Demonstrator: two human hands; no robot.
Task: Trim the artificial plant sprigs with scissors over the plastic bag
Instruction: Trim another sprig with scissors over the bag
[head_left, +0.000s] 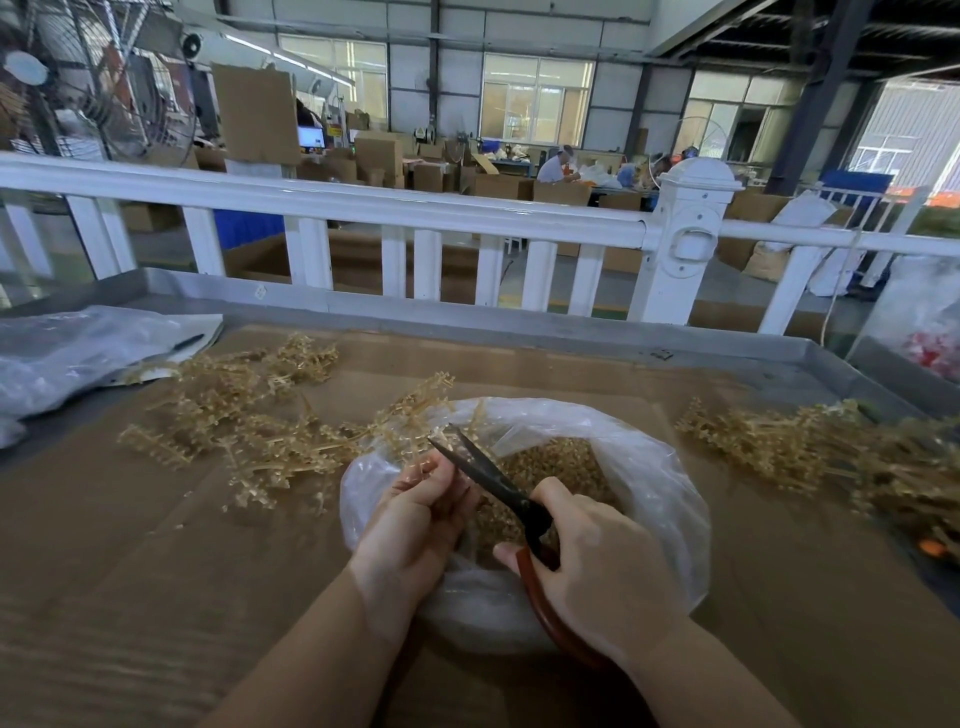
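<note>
left hand (415, 525) pinches a tan sprig (415, 410) over the open bag (649, 467), the sprig reaching up and away from its fingers. right hand (597, 561) grips the scissors (498, 488), blades parted just beside the sprig.

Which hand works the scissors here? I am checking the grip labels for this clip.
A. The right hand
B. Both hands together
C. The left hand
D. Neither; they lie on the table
A: the right hand grips the red handles of the scissors, their blades open over the plastic bag, while the left hand holds a sprig.
</note>
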